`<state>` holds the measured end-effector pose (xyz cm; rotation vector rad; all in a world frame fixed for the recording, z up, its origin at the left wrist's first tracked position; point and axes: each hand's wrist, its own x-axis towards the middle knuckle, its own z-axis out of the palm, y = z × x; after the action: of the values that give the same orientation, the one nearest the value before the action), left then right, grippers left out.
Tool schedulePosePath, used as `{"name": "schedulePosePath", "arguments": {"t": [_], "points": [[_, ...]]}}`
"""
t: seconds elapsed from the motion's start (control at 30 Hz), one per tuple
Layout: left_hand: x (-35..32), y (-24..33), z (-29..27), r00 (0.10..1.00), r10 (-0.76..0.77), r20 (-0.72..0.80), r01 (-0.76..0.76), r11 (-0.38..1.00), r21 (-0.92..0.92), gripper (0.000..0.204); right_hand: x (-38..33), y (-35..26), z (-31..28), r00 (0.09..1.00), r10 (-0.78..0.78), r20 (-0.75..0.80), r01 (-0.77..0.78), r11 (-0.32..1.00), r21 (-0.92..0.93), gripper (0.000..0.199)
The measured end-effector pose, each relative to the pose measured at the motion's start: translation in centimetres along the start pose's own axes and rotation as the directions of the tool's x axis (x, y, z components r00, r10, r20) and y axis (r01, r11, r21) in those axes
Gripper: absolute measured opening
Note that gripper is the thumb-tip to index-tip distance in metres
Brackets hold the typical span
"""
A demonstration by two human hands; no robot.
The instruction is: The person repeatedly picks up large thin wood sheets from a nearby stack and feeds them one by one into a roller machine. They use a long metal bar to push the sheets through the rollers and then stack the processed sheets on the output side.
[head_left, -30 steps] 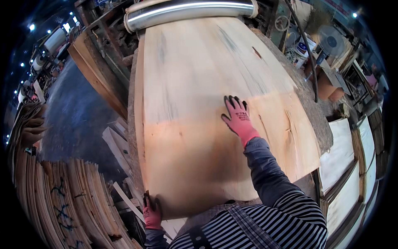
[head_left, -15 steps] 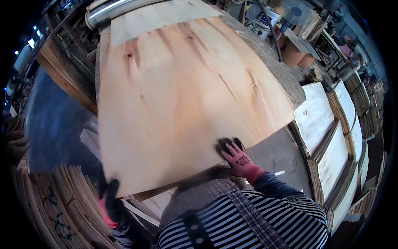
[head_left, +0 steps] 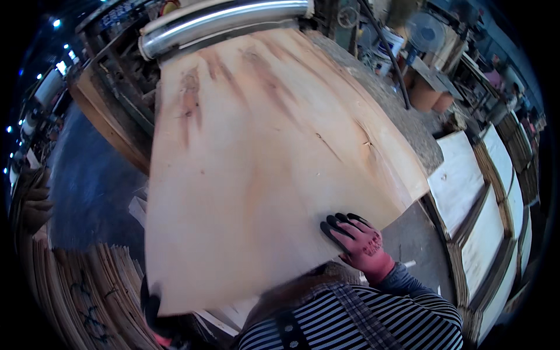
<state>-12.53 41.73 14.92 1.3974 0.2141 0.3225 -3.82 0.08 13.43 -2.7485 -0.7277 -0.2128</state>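
A large, thin wood veneer sheet [head_left: 262,175], pale tan with brown knots and streaks, lies in front of me, its far end close to a shiny metal roller [head_left: 227,28]. My left hand [head_left: 153,306], in a pink and black glove, grips the sheet's near left corner; part of that hand is hidden or dark. My right hand [head_left: 357,239], gloved alike, rests palm down on the sheet by its near edge, fingers stretched over the top. Its thumb cannot be made out.
Stacked veneer [head_left: 87,291] stands at the lower left. More pale stacks [head_left: 461,181] line the right side. A stone-like ledge [head_left: 402,125] runs along the sheet's right edge. Beyond it are a fan [head_left: 424,32], a bucket [head_left: 389,44] and a dark pole [head_left: 388,52].
The paler sheet at the far end by the roller is gone from sight, and more of the roller shows. My view has shifted; both hands appear lower, still at the veneer sheet's near edge.
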Motion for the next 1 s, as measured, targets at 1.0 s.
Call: {"name": "schedulePosePath", "arguments": {"t": [1.0], "points": [[1.7,-10.9,1.4,0.993,0.061,0.106,-0.12,0.318,0.941,0.054,3.9,2.4,10.8,0.987,-0.012,0.159,-0.001,0.996,0.084,0.064]]}}
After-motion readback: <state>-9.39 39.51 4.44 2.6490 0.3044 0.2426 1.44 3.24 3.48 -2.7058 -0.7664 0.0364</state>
